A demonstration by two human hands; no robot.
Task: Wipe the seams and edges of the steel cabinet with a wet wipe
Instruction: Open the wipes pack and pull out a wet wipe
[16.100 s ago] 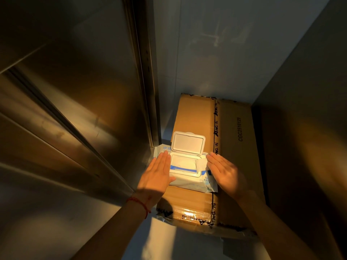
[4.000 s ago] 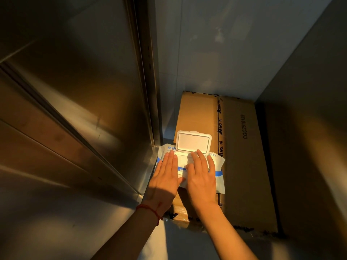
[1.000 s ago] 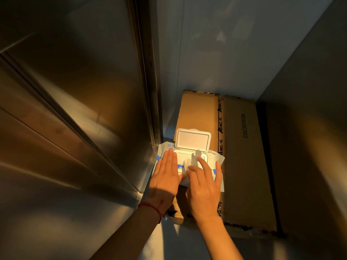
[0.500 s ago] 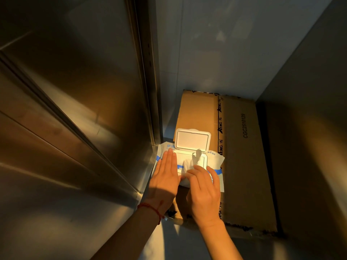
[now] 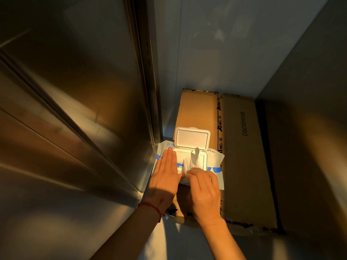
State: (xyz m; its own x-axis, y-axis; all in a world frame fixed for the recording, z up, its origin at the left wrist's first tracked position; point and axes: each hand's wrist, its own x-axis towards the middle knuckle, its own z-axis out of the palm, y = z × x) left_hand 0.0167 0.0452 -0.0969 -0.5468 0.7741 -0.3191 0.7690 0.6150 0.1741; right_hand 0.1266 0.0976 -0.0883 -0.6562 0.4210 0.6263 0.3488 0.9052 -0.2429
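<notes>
"CGC2510129" on the cardboard box [image 5: 242, 147]

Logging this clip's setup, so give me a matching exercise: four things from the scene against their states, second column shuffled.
Things:
1. white plastic flip lid
2. left hand
3. right hand
4. brown cardboard box

States:
A. pinches a white wet wipe
B. lies under the blue-and-white wipes pack
C. stands open
D. presses flat on the pack

Pairs: 1-C, 2-D, 3-A, 4-B
</notes>
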